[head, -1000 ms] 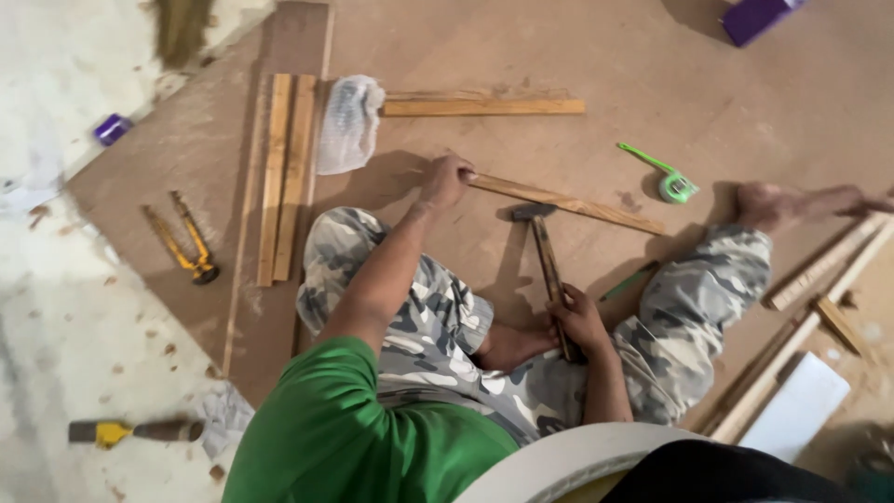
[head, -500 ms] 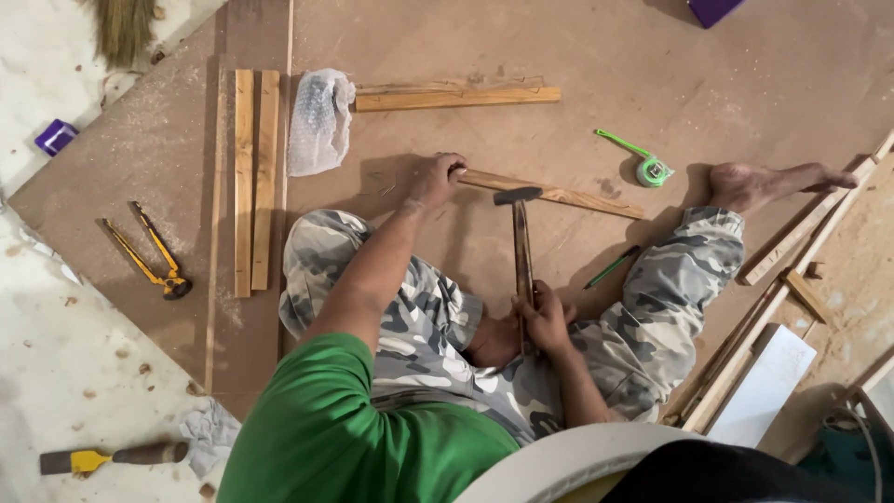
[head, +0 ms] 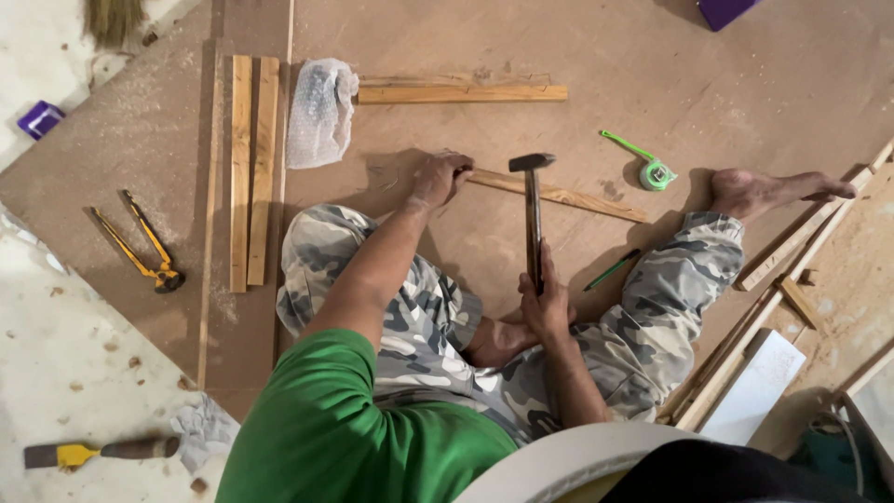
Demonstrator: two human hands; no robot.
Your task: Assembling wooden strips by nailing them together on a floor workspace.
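I sit on a brown board (head: 745, 102) in camouflage trousers and a green shirt. My left hand (head: 438, 177) presses down on the left end of a thin wooden strip (head: 568, 197) that lies slanted in front of me. My right hand (head: 545, 303) grips the wooden handle of a hammer (head: 532, 210). Its metal head hangs just above the strip, close to my left hand. My bare foot (head: 768, 191) rests at the strip's right end.
Two wooden slats (head: 253, 168) lie at left beside a bubble-wrap bag (head: 319, 112). Another strip (head: 461, 92) lies further off. A green tape measure (head: 652, 169), green pencil (head: 612, 269), yellow pincers (head: 144, 247), chisel (head: 93, 454) and stacked battens (head: 792, 270) lie around.
The hammer has swung from a slant to nearly straight, with its head closer over the strip near my left hand. The camera view has shifted slightly.
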